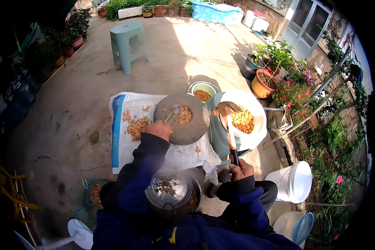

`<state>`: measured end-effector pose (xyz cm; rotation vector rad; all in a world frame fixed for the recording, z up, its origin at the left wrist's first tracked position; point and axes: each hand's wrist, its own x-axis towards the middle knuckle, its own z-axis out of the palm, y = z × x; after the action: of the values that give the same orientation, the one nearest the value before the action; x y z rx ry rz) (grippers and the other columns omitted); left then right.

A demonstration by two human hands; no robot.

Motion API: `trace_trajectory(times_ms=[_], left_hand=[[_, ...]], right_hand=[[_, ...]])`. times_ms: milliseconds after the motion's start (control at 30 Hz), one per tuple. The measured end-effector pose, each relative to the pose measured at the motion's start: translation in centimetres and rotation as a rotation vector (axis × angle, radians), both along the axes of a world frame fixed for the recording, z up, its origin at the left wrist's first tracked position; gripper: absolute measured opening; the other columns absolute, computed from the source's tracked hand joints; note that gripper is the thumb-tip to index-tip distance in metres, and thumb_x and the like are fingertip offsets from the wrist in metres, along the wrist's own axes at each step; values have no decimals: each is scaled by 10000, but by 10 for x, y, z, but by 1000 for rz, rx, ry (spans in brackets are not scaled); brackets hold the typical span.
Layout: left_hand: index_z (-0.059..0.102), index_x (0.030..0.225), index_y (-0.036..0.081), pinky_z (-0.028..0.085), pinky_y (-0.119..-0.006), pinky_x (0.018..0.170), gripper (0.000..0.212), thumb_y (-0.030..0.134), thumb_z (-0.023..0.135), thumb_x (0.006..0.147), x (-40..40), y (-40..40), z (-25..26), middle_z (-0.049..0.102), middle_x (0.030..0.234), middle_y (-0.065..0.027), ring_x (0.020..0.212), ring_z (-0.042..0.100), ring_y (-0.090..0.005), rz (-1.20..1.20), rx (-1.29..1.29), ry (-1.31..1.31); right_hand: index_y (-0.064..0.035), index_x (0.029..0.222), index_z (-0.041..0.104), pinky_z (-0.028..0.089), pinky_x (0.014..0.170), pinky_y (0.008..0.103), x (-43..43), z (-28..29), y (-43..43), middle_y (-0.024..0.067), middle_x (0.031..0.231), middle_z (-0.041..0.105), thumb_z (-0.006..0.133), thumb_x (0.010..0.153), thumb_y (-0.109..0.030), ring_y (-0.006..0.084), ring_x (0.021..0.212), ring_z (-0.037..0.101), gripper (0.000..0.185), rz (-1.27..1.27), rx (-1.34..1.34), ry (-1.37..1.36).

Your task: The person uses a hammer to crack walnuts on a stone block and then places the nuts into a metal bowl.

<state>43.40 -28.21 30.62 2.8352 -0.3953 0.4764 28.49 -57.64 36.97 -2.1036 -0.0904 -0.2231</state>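
My left hand (160, 129) holds a small coiled wire tool (176, 109) over the round stone block (195, 131), beside its hollow, where shelled nuts or shell pieces (184, 115) lie. A claw hammer (227, 118) is gripped by its black handle in my right hand (242, 170), its head raised at the right of the stone. Under the stone spreads a printed sheet of paper (175, 162), with a heap of brown nut pieces (137, 126) left of the stone. To the right, a white bowl (261, 125) holds many tan nuts (243, 120).
A green bowl (213, 89) of brown kernels stands behind the stone. Near my knees sits a perforated steel steamer tray (175, 198) with dark bits. A white bucket (289, 182) stands at right, a green plastic stool (129, 40) farther back, and potted plants (262, 82) line the right side.
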Motion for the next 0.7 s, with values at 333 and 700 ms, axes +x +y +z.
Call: trace_trajectory(times_ms=[333,700], left_hand=[[622,772,63,515,-482,640,25,64,599,763,-27,34,28,620,791,-129,759,647,-362,109,-39,-21],[651,772,57,523,-473,669,68,45,584,771,-18,11,20,625,810,-138,781,655,-354,36,-16,11]], right_hand=[[-1,822,618,401,498,296,0,2,7,45,653,544,633,750,-121,160,538,504,141,-3,-7,106],[38,905,636,369,493,254,-3,-11,12,0,633,533,551,832,-121,76,532,467,195,-2,-22,45]])
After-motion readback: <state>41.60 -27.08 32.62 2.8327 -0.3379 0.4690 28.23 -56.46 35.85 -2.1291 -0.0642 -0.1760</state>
